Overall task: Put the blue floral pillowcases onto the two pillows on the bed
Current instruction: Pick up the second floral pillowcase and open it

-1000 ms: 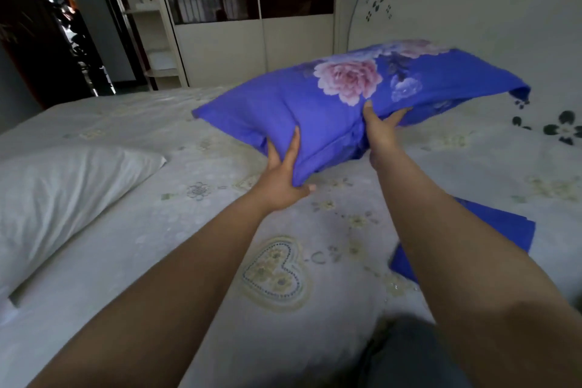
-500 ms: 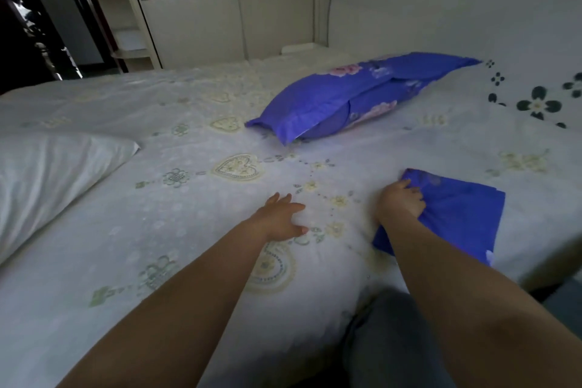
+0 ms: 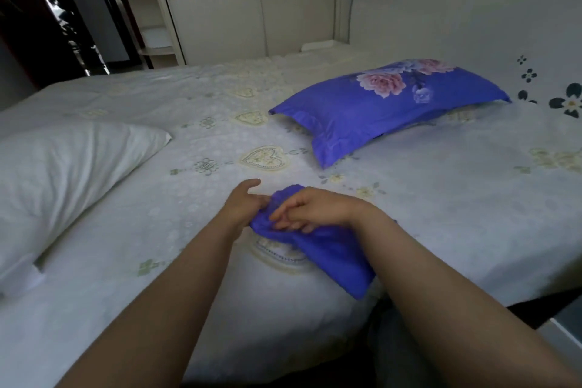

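Left hand: my arm's out, thumb raised, fingers gripping blue cloth.
Right hand: reaches across, fingers curled on the same bundle, touching my left.

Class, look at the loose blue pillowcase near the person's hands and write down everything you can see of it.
The loose blue pillowcase is plain deep blue cloth, thin and soft-looking, empty and bunched at its far end. It lies on the bed near the front edge, its near corner at that edge. The left hand and the right hand both grip the gathered end. No floral print shows on the visible part.
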Motion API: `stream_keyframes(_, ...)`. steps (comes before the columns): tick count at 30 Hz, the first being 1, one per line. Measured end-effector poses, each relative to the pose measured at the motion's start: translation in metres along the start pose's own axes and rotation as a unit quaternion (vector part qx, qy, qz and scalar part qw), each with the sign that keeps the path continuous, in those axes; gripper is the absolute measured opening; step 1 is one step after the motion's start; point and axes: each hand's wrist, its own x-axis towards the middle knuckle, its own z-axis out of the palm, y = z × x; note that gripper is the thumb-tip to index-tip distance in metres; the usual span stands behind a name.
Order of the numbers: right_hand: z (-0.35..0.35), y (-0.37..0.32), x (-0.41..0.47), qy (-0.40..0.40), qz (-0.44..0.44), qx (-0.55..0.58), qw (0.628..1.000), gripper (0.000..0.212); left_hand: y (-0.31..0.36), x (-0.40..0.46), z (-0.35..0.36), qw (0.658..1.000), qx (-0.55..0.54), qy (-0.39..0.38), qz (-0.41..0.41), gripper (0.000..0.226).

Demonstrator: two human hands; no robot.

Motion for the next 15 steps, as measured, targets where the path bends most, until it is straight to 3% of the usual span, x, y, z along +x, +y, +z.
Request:
stream_keyframes(2,0.004,0.000,0.008,0.075,-0.019,0.005,0.997,0.020,-0.006,-0.007,-0.023,0.995,0.092,-0.002,0.042,0.035)
stream_keyframes(4,0.006,0.009,0.024,0.185,-0.030,-0.128,0.974,0.036,-0.012,-0.018,-0.047,0.981,0.176,-0.007,0.077,0.027)
stream_keyframes(6,0.012,0.020,0.033,0.167,-0.024,-0.147,0.975,0.053,-0.013,-0.027,-0.060,0.967,0.228,0.000,0.111,0.017)
stream_keyframes(9,0.034,0.026,0.045,0.137,-0.017,-0.197,0.971,0.061,-0.020,-0.036,-0.070,0.931,0.344,-0.006,0.124,0.013)
stream_keyframes(11,0.046,0.025,0.050,0.183,-0.020,-0.251,0.950,0.060,-0.028,-0.039,-0.070,0.887,0.428,0.022,0.170,0.015)
stream_keyframes(15,0.058,0.016,0.053,0.289,-0.071,-0.320,0.899,0.063,-0.038,-0.047,-0.066,0.816,0.475,0.105,0.312,0.016)
